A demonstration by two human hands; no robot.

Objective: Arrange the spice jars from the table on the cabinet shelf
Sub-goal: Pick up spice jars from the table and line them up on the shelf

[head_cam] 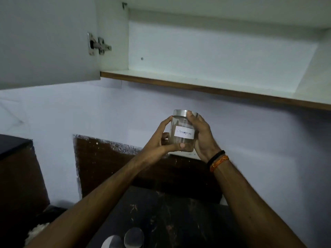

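A clear glass spice jar (180, 126) with a silver lid and a white label reading "Cinnamon" is held up in front of the wall, below the cabinet shelf (179, 80). My left hand (162, 142) grips its left side and bottom. My right hand (202, 135) grips its right side, fingers curled over the lid. The shelf above shows a white floor with a brown front edge and nothing standing on it. Two silver jar lids (133, 237) show at the bottom edge on the dark counter (179, 217).
The open white cabinet door (44, 42) hangs at the upper left with a metal hinge (98, 44). A white wall runs behind the jar, with a dark brown patch (107, 167) below. A dark surface (12, 144) sits at the left.
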